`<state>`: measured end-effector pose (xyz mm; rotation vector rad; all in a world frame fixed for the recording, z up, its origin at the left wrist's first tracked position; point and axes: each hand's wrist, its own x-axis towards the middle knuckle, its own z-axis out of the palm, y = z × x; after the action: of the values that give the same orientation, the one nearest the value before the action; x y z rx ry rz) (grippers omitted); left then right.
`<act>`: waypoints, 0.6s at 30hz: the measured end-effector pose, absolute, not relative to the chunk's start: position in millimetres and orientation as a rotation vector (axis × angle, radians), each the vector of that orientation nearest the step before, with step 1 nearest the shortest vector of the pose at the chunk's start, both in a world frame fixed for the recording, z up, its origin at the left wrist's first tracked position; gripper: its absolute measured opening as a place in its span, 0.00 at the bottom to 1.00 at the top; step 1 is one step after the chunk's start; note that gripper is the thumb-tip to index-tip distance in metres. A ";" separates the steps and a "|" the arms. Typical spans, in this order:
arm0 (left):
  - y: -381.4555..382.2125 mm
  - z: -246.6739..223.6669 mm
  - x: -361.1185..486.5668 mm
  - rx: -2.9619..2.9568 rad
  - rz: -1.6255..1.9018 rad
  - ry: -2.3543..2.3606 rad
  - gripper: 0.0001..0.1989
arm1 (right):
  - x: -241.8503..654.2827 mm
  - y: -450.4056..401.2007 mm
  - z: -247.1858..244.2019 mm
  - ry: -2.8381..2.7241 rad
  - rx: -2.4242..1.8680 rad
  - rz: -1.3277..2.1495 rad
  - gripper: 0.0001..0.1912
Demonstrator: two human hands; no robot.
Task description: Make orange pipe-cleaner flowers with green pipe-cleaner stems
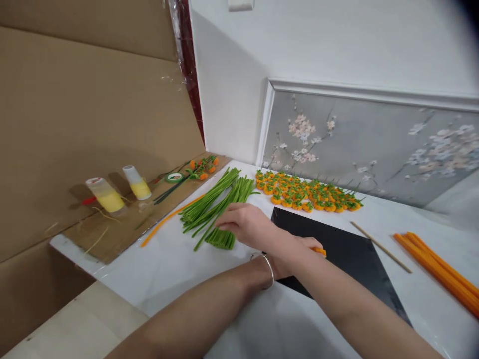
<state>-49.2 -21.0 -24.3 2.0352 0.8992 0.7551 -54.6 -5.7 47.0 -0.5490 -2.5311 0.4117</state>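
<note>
My right arm crosses over my left. My right hand (245, 223) is over a pile of green pipe cleaners (220, 204), its fingers pinched together on one that sticks out at the pile's near side. Below the right forearm, my left hand (284, 264), with a silver bangle (270, 271) at the wrist, is partly hidden. Its fingertips are closed on a small orange pipe-cleaner piece (320, 251) above a black board (337, 254). Most of that piece is covered by the fingers and forearm.
Rows of small orange pieces with green tops (299, 192) stand behind the board. To the right lie a thin wooden stick (381, 248) and orange pipe cleaners (437, 269). On cardboard at left are two yellow-filled bottles (108, 197) and green tape (174, 177).
</note>
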 end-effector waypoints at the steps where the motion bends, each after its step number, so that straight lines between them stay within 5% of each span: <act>1: -18.9 -24.4 -50.6 2.060 0.719 0.893 0.09 | -67.9 -2.8 47.8 -2.649 -0.531 0.237 0.10; 5: -13.3 -24.8 -52.2 2.116 0.583 0.931 0.12 | -105.2 1.1 46.9 -2.887 -0.450 -0.232 0.11; 18: -19.7 -17.6 -49.7 2.147 0.582 1.028 0.10 | -114.7 -7.9 46.7 -2.846 -0.287 -0.231 0.11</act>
<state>-49.7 -19.7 -17.6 2.1470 1.0278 0.5817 -114.7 -7.9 46.7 -0.2874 -2.8458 -0.2314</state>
